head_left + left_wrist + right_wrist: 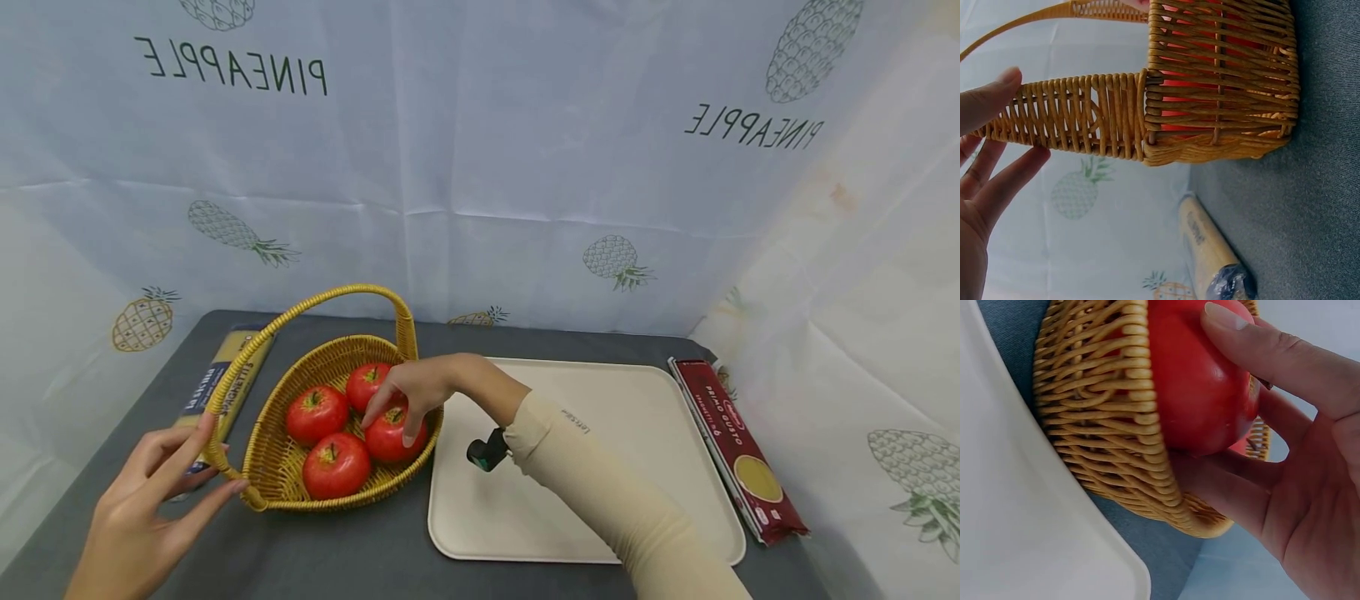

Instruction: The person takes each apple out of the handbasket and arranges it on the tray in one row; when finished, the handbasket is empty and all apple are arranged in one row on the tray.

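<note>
A yellow wicker basket [279, 475] with a tall arched handle [1079, 112] holds several red apples [337, 468]. At the left, my left hand [150, 496] pinches the base of the handle, the thumb on one side and the fingers on the other. Reaching in from the right, my right hand [423, 385] grips the apple [1200, 387] nearest the right rim. Its thumb lies on one side of that apple and its fingers pass round the other; the apple still sits inside the basket wall. Fingertips behind the apple are hidden in the right wrist view.
A cream tray [585, 533] lies right of the basket, under my right forearm. A dark red spaghetti pack [731, 442] lies along the tray's right side. Behind the basket's left side is a yellow and blue spaghetti pack [243, 354]. A pineapple-print cloth [487, 150] hangs behind the grey table.
</note>
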A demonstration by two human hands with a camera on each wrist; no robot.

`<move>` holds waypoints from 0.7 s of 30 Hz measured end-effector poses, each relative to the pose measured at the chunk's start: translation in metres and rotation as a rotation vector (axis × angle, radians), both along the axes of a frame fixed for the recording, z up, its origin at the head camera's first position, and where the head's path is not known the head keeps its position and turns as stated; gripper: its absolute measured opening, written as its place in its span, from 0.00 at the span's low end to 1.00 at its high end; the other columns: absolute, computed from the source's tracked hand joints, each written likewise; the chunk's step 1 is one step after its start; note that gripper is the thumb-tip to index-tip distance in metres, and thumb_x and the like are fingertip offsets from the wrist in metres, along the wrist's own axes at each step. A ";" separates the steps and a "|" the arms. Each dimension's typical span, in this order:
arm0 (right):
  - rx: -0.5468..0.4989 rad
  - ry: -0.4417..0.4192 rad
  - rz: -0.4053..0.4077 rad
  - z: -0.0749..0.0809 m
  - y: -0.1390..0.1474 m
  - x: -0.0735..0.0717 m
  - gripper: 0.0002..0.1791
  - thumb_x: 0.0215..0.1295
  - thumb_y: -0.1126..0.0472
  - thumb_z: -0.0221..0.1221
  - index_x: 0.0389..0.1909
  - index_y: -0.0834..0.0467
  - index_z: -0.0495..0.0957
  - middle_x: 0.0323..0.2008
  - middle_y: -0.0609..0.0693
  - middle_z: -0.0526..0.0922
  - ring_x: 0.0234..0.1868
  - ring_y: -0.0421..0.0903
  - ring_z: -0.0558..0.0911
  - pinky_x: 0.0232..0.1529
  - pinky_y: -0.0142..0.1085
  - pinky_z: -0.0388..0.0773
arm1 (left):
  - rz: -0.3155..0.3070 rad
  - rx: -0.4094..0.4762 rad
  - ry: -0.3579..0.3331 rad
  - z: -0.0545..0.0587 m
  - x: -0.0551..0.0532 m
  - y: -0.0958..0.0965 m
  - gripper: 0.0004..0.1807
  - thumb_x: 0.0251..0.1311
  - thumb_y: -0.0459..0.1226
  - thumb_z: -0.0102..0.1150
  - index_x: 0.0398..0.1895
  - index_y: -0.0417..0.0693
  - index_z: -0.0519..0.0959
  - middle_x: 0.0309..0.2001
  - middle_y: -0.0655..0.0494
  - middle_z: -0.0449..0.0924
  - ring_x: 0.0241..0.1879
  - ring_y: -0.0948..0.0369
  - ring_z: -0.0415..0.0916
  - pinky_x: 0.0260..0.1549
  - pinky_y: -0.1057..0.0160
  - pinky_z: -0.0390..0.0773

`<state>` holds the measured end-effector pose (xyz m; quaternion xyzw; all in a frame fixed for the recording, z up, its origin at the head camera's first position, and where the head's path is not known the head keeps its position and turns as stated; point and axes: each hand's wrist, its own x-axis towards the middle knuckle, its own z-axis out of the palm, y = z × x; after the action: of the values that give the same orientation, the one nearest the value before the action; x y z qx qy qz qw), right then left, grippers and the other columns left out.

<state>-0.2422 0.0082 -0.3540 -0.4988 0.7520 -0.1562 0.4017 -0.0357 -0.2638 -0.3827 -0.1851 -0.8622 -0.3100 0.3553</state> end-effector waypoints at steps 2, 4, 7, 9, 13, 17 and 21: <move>-0.004 0.001 0.003 0.003 0.001 0.000 0.31 0.61 0.62 0.72 0.67 0.47 0.79 0.66 0.41 0.79 0.68 0.37 0.70 0.61 0.23 0.79 | 0.008 -0.003 -0.025 0.002 0.001 0.000 0.49 0.65 0.69 0.49 0.67 0.33 0.75 0.61 0.81 0.64 0.52 0.87 0.66 0.41 0.93 0.75; -0.009 -0.003 -0.003 0.007 0.002 0.000 0.31 0.61 0.62 0.72 0.67 0.47 0.79 0.66 0.41 0.79 0.68 0.37 0.70 0.60 0.23 0.80 | 0.015 -0.007 -0.050 0.003 0.003 0.001 0.49 0.65 0.70 0.48 0.67 0.34 0.75 0.61 0.82 0.63 0.52 0.88 0.65 0.41 0.93 0.75; -0.021 -0.009 -0.017 0.013 0.005 0.001 0.31 0.61 0.62 0.72 0.66 0.47 0.79 0.66 0.40 0.79 0.68 0.37 0.70 0.60 0.22 0.80 | 0.022 -0.015 -0.059 0.004 0.003 0.001 0.50 0.65 0.70 0.47 0.68 0.34 0.75 0.61 0.82 0.62 0.53 0.88 0.64 0.41 0.93 0.75; -0.033 -0.013 -0.020 0.016 0.007 0.001 0.31 0.61 0.63 0.72 0.66 0.47 0.79 0.66 0.41 0.79 0.69 0.37 0.70 0.59 0.22 0.81 | 0.022 -0.019 -0.050 0.003 0.003 0.001 0.49 0.65 0.70 0.47 0.68 0.35 0.75 0.61 0.82 0.62 0.53 0.88 0.64 0.41 0.93 0.76; -0.055 -0.036 -0.037 0.023 0.013 0.002 0.31 0.62 0.65 0.71 0.67 0.49 0.79 0.68 0.44 0.78 0.70 0.39 0.69 0.55 0.24 0.84 | 0.023 -0.019 -0.039 0.002 0.001 -0.001 0.49 0.65 0.70 0.47 0.68 0.36 0.75 0.60 0.81 0.62 0.52 0.88 0.65 0.40 0.93 0.76; -0.076 -0.057 -0.058 0.030 0.021 0.002 0.32 0.62 0.66 0.71 0.68 0.50 0.78 0.70 0.47 0.76 0.71 0.41 0.68 0.55 0.25 0.86 | 0.023 -0.021 -0.038 0.001 0.002 -0.001 0.49 0.65 0.70 0.47 0.67 0.36 0.75 0.60 0.81 0.63 0.52 0.88 0.65 0.39 0.93 0.76; -0.096 -0.049 -0.064 0.039 0.030 0.001 0.32 0.62 0.66 0.70 0.69 0.51 0.77 0.72 0.49 0.73 0.73 0.43 0.67 0.56 0.26 0.85 | 0.021 -0.023 -0.035 0.002 0.002 -0.001 0.49 0.65 0.70 0.47 0.67 0.35 0.75 0.60 0.82 0.63 0.52 0.88 0.65 0.39 0.93 0.76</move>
<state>-0.2408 0.0381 -0.3152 -0.4894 0.7491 -0.2168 0.3902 -0.0338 -0.2650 -0.3810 -0.1746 -0.8737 -0.2996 0.3413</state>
